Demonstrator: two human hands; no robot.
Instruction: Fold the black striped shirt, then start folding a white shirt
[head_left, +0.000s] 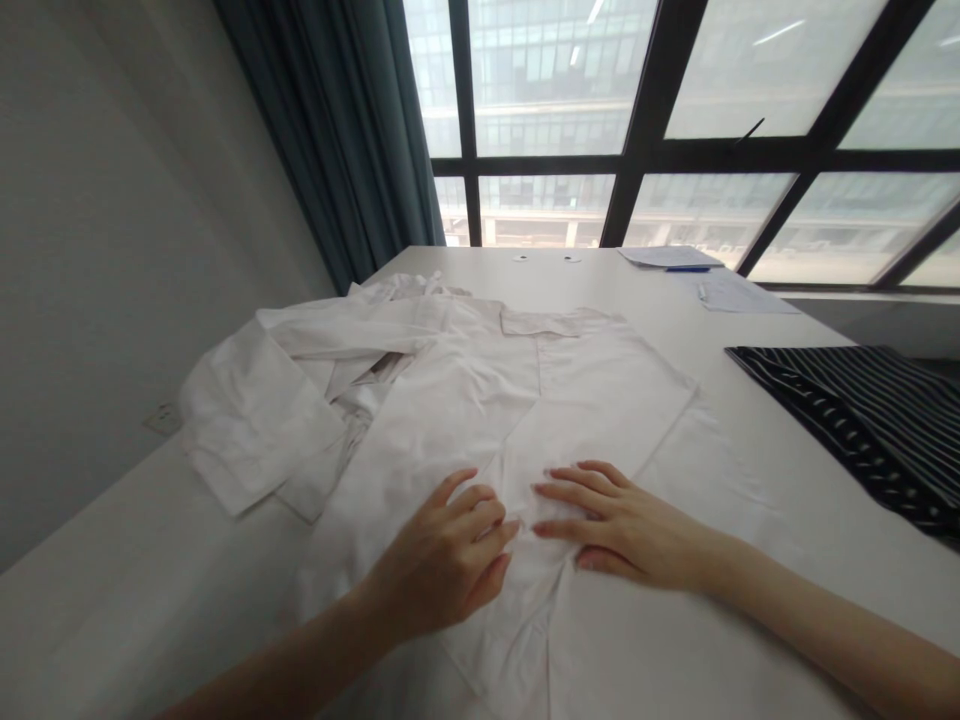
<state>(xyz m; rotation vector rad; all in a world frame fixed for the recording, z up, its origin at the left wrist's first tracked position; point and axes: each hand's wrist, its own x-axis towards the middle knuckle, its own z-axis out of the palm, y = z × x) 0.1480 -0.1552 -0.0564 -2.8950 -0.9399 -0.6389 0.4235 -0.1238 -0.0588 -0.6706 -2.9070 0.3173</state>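
A white long-sleeved shirt (450, 400) lies spread on the white table, collar at the far end. One sleeve (255, 430) stretches out to the left with creases. On the right, a layer of the cloth has a slanted edge, and the sleeve on that side cannot be made out clearly. My left hand (446, 555) rests on the middle of the shirt, fingers partly bent and apart. Beside it, my right hand (615, 520) lies flat on the cloth with fingers spread. Wrinkles run through the fabric below and between the hands.
A black-and-white striped cloth (855, 420) lies at the table's right edge. Papers (742, 292) and a blue pen (688, 269) lie at the far right of the table (465, 262). More white cloth is bunched beyond the left sleeve. A dark curtain (352, 130) and windows stand behind.
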